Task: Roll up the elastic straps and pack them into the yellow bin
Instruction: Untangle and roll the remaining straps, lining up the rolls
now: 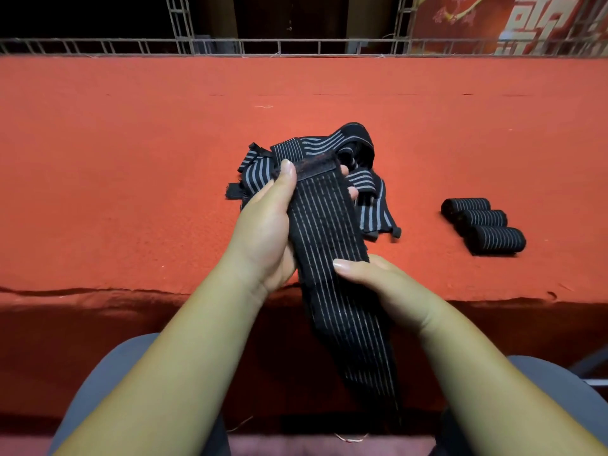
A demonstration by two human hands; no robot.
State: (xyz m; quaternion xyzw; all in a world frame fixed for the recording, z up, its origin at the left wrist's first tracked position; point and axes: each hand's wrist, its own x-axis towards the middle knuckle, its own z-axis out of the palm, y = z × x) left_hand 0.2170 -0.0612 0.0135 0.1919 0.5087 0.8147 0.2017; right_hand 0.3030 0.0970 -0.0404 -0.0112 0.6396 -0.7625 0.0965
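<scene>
A black elastic strap (329, 232) with thin pale stripes is stretched flat between both hands above the table's near edge. My left hand (268, 225) grips its far end, thumb on top beside the velcro patch, fingers underneath. My right hand (378, 281) pinches the strap lower down, thumb across its face. The strap's tail hangs down over my lap. Behind the hands lies a loose heap of unrolled straps (329, 153). Three rolled straps (483, 225) lie side by side at the right. No yellow bin is in view.
The table (131, 159) is covered in red-orange felt, its front edge running across just below my hands. A metal lattice rail (296, 47) lines the far edge, with a red banner (493, 21) at the back right. My grey-trousered knees show at the bottom.
</scene>
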